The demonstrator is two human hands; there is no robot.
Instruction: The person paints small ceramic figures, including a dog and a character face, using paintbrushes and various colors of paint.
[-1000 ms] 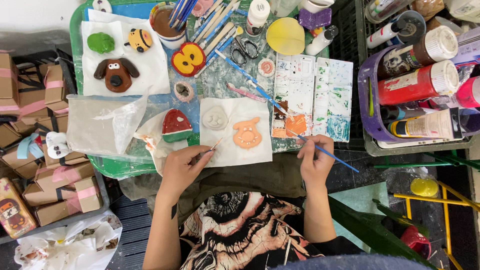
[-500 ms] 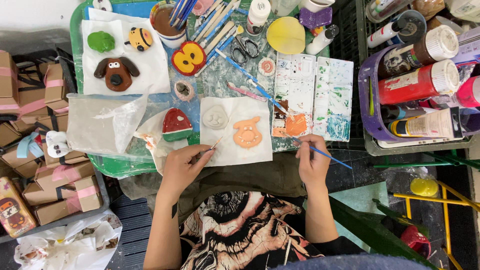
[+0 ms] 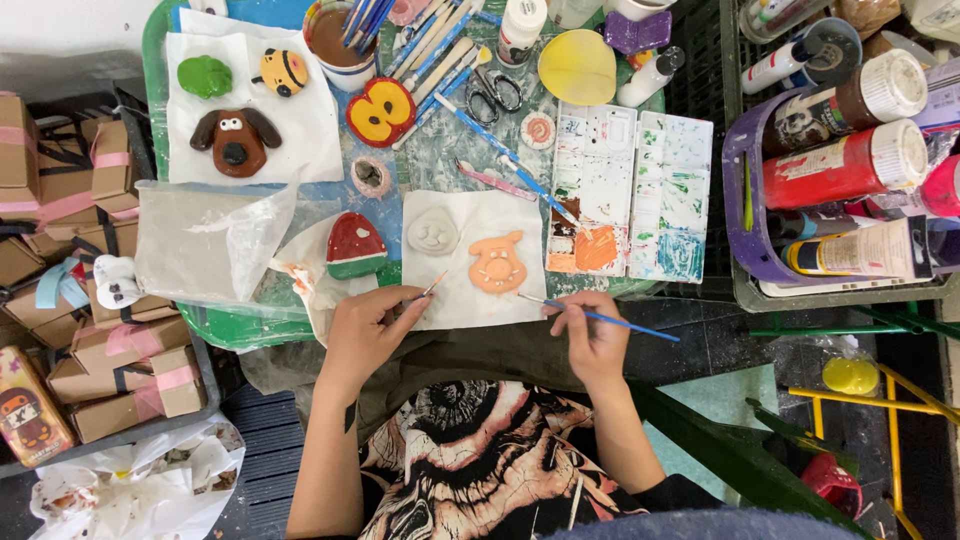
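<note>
Head view, right hand (image 3: 590, 335) covering blue brush (image 3: 610, 318) middle, bristle tip indistinct

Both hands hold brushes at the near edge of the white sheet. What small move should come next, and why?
Probably bring the right hand forward so its blue brush tip reaches the orange figure; the tip lies just short of it, already pointing that way.

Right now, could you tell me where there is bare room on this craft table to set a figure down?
Bare paper lies below the orange figure, between the left hand and right hand. The table's far end around the scissors is crowded.
</note>
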